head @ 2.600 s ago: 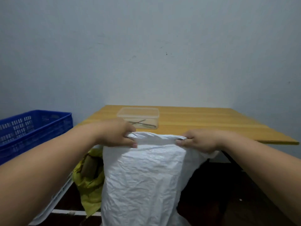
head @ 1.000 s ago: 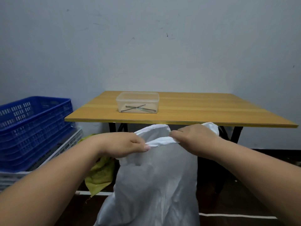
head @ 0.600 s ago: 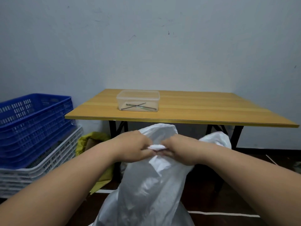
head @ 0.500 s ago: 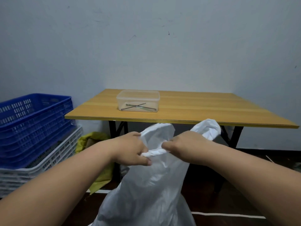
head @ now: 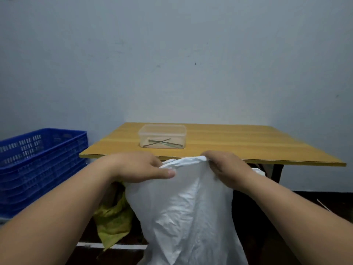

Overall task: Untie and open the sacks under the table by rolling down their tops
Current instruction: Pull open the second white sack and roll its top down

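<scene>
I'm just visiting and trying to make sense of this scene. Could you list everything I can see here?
white sack: one, white, in front of the table, top edge held up
yellow-green sack: one, under the table, left of the white sack
table: one, wood-coloured top, dark legs, against the wall
clear box: one, transparent, on the table, thin metal pieces inside
blue crate: one in plain view, far left, beside the table
wall: pale grey-blue, behind everything
left hand: grips the white sack's top edge
right hand: grips the same edge, further right
</scene>
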